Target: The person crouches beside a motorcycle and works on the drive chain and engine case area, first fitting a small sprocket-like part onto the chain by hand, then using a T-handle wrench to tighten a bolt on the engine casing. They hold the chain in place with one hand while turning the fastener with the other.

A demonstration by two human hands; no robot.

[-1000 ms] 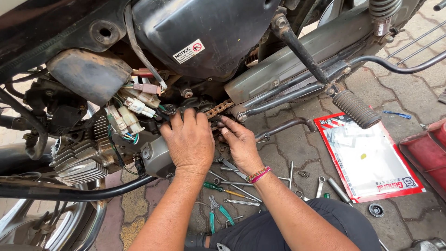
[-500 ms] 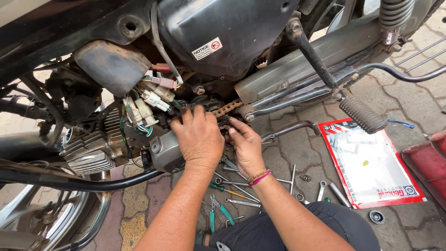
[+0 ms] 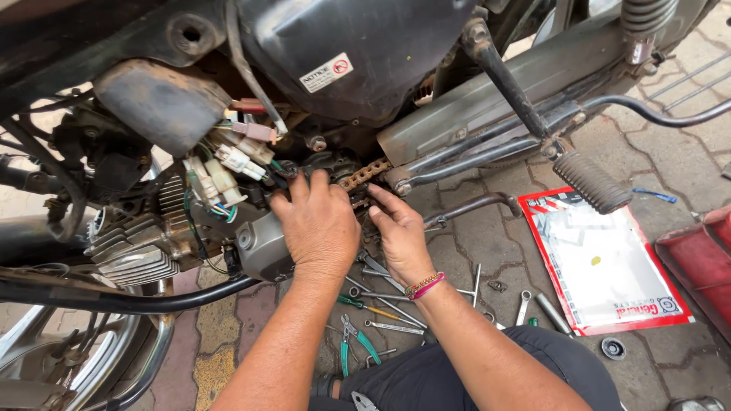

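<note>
A motorcycle stands in front of me with its engine [image 3: 152, 243] and side exposed. My left hand [image 3: 316, 221] lies palm down on the grey engine cover [image 3: 263, 247], fingers reaching in toward the rusty drive chain [image 3: 364, 175]. Just to its right, my right hand [image 3: 400, 232] has its fingers spread and its fingertips at the chain. Whether either hand grips a small part is hidden behind the fingers. Bundled wires with white and pink connectors [image 3: 232, 156] hang just left of my left hand.
Spanners, screwdrivers and green-handled pliers [image 3: 354, 342] lie on the paved ground under my arms. A red-edged plastic packet [image 3: 601, 262] lies to the right, beside a red object [image 3: 704, 259]. The kick lever and footpeg [image 3: 590, 183] jut out above the packet.
The view has drifted a little, so the bike sits further right in frame. Both hands stay at the chain area, with the right-hand fingers shifting slightly.
</note>
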